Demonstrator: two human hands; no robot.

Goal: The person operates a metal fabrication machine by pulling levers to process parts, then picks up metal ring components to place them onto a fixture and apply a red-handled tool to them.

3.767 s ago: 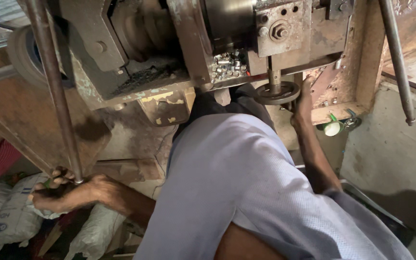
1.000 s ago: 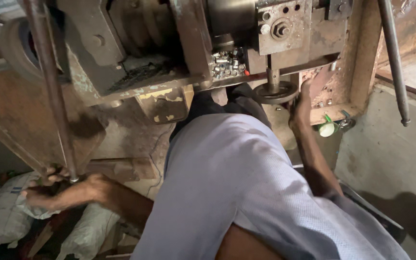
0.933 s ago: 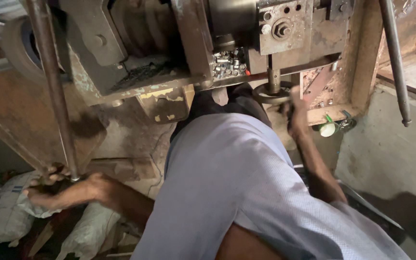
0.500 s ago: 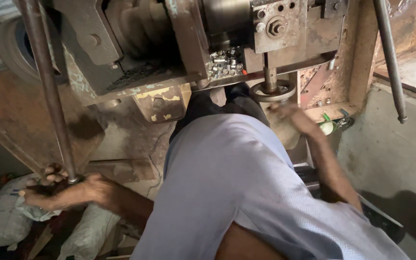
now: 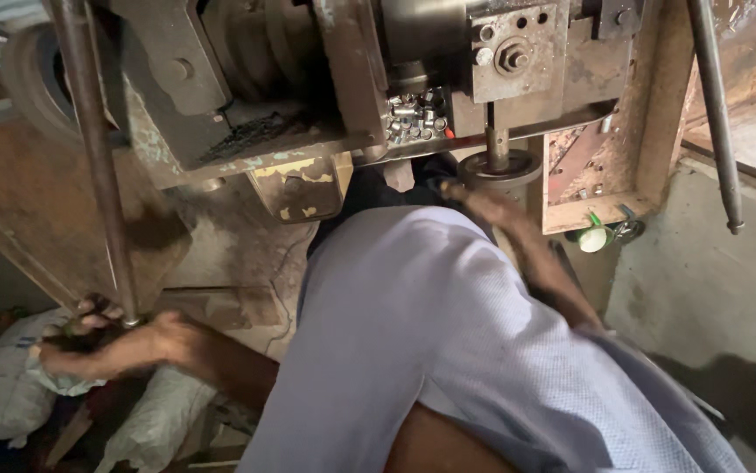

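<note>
My left hand (image 5: 111, 343) is low at the left, beside the lower end of a long steel rod (image 5: 93, 158). Its fingers curl around what looks like a handful of small dark pieces. My right hand (image 5: 481, 205) is blurred and reaches over my pale blue shirt (image 5: 413, 333) to the near side of the round die (image 5: 502, 172) under the press's vertical punch (image 5: 496, 140). Whether it holds anything I cannot make out.
The heavy rusty press body (image 5: 308, 88) fills the top, with a heap of small metal parts (image 5: 414, 114) on its ledge. White sacks (image 5: 1, 394) lie at the lower left. A second rod (image 5: 715, 114) hangs at right, and a green-and-white bottle (image 5: 595, 235) sits by the frame.
My right hand has come away from the right side of the die and swung left and down to its front. My left hand has stayed by the rod's lower end.
</note>
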